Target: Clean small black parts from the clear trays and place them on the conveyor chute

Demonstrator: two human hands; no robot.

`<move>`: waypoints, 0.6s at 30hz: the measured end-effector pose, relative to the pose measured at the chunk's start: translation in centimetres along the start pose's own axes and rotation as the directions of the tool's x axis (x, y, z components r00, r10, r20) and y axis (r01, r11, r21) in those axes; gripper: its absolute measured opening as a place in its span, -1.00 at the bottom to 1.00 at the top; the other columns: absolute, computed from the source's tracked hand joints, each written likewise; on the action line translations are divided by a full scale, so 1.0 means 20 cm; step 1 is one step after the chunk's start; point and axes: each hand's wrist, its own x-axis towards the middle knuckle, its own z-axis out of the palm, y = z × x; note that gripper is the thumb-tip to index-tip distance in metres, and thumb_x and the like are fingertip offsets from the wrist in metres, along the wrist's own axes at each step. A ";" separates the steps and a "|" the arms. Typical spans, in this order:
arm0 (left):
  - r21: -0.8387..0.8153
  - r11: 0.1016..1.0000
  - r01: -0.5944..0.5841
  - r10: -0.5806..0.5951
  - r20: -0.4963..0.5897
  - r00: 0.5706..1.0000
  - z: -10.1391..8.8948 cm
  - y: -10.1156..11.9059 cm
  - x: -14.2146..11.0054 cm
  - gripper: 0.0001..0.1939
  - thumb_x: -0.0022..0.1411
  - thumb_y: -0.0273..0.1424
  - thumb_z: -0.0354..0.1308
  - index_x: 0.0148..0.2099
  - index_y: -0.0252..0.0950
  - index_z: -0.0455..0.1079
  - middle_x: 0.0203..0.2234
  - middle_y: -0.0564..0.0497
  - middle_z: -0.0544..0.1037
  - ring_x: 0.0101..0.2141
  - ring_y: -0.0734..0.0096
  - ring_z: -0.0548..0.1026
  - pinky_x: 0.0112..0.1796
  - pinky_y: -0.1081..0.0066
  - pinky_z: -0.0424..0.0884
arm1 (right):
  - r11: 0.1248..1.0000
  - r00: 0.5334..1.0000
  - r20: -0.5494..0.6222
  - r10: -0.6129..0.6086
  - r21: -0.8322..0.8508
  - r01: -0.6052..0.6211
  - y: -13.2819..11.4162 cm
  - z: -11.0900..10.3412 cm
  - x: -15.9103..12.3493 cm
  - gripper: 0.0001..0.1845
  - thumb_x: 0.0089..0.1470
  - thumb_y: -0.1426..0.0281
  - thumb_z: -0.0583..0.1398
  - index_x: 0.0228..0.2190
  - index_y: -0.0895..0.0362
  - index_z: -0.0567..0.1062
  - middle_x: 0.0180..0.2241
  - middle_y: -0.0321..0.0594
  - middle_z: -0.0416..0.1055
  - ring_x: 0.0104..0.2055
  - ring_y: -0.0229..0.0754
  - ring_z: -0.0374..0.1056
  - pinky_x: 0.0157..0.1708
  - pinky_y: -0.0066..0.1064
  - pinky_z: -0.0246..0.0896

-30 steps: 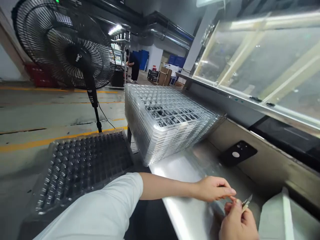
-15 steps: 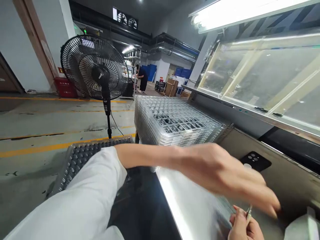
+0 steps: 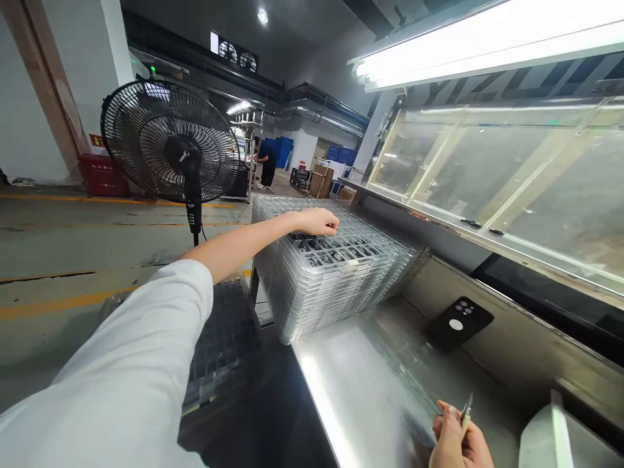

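My left hand (image 3: 318,221) is over the top tray of a stack of clear plastic trays (image 3: 336,286). Its fingers are curled down at the tray's compartments, and whatever is between them is hidden. Small dark parts (image 3: 341,252) sit in the compartments nearest the front. At the lower right, my right hand (image 3: 461,439) is closed around a small craft knife (image 3: 467,411) with a pale handle, its blade pointing up. A black phone case (image 3: 458,323) with a white round spot leans at the back of the metal bench (image 3: 351,383).
A standing fan (image 3: 182,153) is at the left. Below my left arm lies another tray (image 3: 224,325) of dark compartments. A framed clear panel (image 3: 487,169) and a tube lamp (image 3: 468,52) overhang the bench. A white object (image 3: 546,435) stands at the lower right. Far back, a person (image 3: 268,162) stands.
My left hand has swung from above my right hand over to the tray stack on the left. The right hand still holds the knife. The view has shifted slightly.
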 end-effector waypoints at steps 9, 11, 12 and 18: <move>-0.082 0.997 -0.008 0.003 -0.057 0.998 0.01 -0.01 0.00 -0.69 0.26 -0.22 0.12 -0.13 -0.31 0.55 -0.16 -0.06 0.61 -0.18 0.36 0.48 -0.17 0.44 0.28 | 0.999 0.996 0.091 -0.025 -0.023 0.027 -0.01 -0.02 0.00 -0.42 0.06 -0.12 0.10 -0.21 0.08 0.57 -0.45 -0.27 0.41 -0.38 -0.07 0.33 -0.30 -0.30 0.22; -0.097 0.995 -0.004 -0.002 -0.061 0.998 0.00 0.00 -0.01 -0.70 0.27 -0.23 0.12 -0.14 -0.32 0.55 -0.16 -0.06 0.62 -0.18 0.36 0.48 -0.17 0.44 0.28 | 0.999 0.993 0.109 -0.034 -0.019 0.036 0.00 -0.02 0.00 -0.44 0.08 -0.12 0.11 -0.22 0.07 0.57 -0.45 -0.29 0.41 -0.39 -0.08 0.32 -0.30 -0.29 0.21; -0.103 0.995 0.000 -0.006 -0.065 0.998 0.00 0.00 -0.01 -0.71 0.28 -0.24 0.11 -0.15 -0.32 0.55 -0.17 -0.06 0.62 -0.19 0.37 0.47 -0.17 0.44 0.28 | 0.999 0.993 0.110 -0.041 -0.016 0.043 0.01 -0.02 0.00 -0.44 0.09 -0.12 0.11 -0.22 0.07 0.57 -0.45 -0.29 0.40 -0.40 -0.08 0.32 -0.31 -0.29 0.20; -0.186 0.980 -0.076 0.016 -0.301 0.953 -0.10 0.18 -0.10 -0.77 0.33 -0.32 0.08 -0.21 -0.32 0.52 -0.24 -0.05 0.62 -0.26 0.41 0.47 -0.20 0.42 0.31 | 0.998 0.991 0.118 -0.068 0.011 0.067 0.03 0.00 0.00 -0.40 0.11 -0.15 0.09 -0.26 0.11 0.57 -0.47 -0.29 0.39 -0.47 -0.13 0.26 -0.41 -0.33 0.13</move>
